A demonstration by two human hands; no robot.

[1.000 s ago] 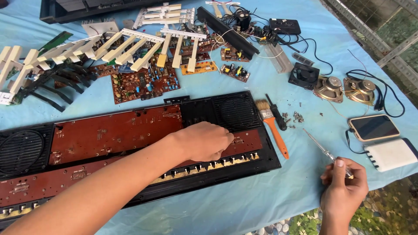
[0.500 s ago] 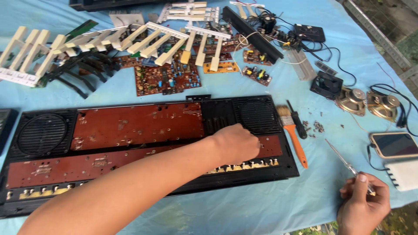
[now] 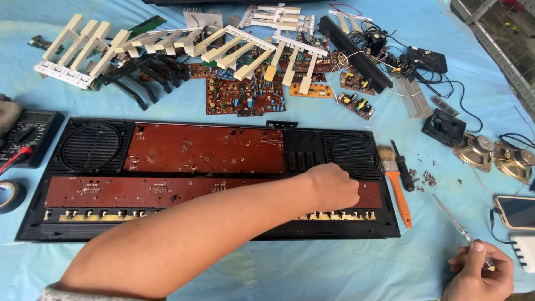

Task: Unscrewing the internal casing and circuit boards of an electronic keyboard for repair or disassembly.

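Fingers: those of the left hand [image 3: 332, 187] are curled down onto the lower brown circuit board [image 3: 167, 191], tips hidden, so whether they pinch anything cannot be told; the right hand [image 3: 480, 271] is closed round the handle of a thin screwdriver [image 3: 456, 225].
Left arm: reaches from the near left across the black keyboard case [image 3: 304, 150] to its right part.
Board: lies inside the case, along its near half, beside the right speaker grille [image 3: 352, 155].
Screwdriver: slants up and left from the near-right fist, tip over the blue cloth [image 3: 312, 267].
Right of case: orange-handled brush [image 3: 394, 181], black tool, small loose screws [image 3: 428, 178].
Far side: white key strips [image 3: 83, 42], smaller boards, wires.
Far left: multimeter [image 3: 25, 135], tape roll [image 3: 11, 196].
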